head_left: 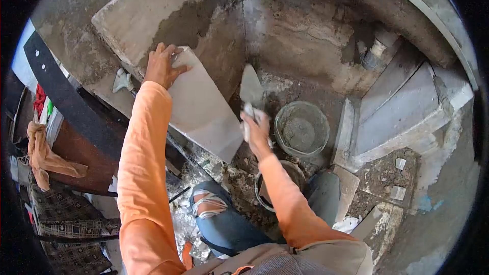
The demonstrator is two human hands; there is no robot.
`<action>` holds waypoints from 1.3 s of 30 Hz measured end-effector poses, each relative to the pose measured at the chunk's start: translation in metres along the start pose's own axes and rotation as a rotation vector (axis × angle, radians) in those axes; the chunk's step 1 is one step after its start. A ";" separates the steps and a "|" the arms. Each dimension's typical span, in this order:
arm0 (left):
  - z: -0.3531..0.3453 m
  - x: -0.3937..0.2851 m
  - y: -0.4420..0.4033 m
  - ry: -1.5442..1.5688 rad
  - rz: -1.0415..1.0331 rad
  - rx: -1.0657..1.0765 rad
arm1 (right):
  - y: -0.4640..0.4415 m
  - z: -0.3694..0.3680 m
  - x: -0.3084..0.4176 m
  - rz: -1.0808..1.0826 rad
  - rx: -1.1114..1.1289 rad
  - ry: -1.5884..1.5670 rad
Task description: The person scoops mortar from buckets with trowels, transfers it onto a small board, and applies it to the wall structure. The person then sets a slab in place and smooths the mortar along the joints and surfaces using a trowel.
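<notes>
My left hand (162, 66) grips the upper edge of a pale rectangular tile (206, 109), with the fingers bent over it and the thumb on its face. The tile stands tilted against the low wall. In my right hand (257, 131) is a trowel (251, 89), held by its light handle with the pointed blade away from me. Just right of that hand, a round bucket (327, 133) holds grey mortar (299, 131). Wet grey mortar (191, 20) is smeared on the wall face beyond my left hand.
A second bucket (259, 193) stands by my knees, partly hidden by my right forearm. To the right are a tiled ledge (400, 112) and a pipe stub (376, 53). Cloth (43, 153) hangs at the left. Rubble (384, 175) lies at lower right.
</notes>
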State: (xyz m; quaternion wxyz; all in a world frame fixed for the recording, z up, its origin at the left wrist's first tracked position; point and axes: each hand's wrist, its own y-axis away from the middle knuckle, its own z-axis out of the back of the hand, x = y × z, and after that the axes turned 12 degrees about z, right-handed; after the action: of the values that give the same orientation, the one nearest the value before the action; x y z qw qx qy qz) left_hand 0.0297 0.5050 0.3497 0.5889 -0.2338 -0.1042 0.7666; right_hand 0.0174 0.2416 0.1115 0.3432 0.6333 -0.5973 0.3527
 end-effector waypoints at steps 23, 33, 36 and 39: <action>-0.024 0.056 -0.029 0.075 -0.087 -0.096 | -0.004 0.253 0.066 0.508 0.662 2.010; -0.018 0.035 -0.026 0.065 -0.033 -0.045 | -0.023 0.291 0.111 0.184 0.631 1.563; -0.027 0.049 -0.033 0.189 0.017 0.070 | -0.022 0.315 0.129 -0.215 0.553 1.162; -0.041 0.074 -0.048 0.219 -0.034 0.021 | -0.011 0.324 0.137 -0.333 0.423 0.818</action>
State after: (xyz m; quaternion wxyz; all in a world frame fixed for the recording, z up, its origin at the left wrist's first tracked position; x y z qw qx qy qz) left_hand 0.0757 0.5837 0.3172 0.6119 -0.3082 -0.0353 0.7275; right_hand 0.0455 -0.1058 0.0619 0.4652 0.5856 -0.2196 0.6265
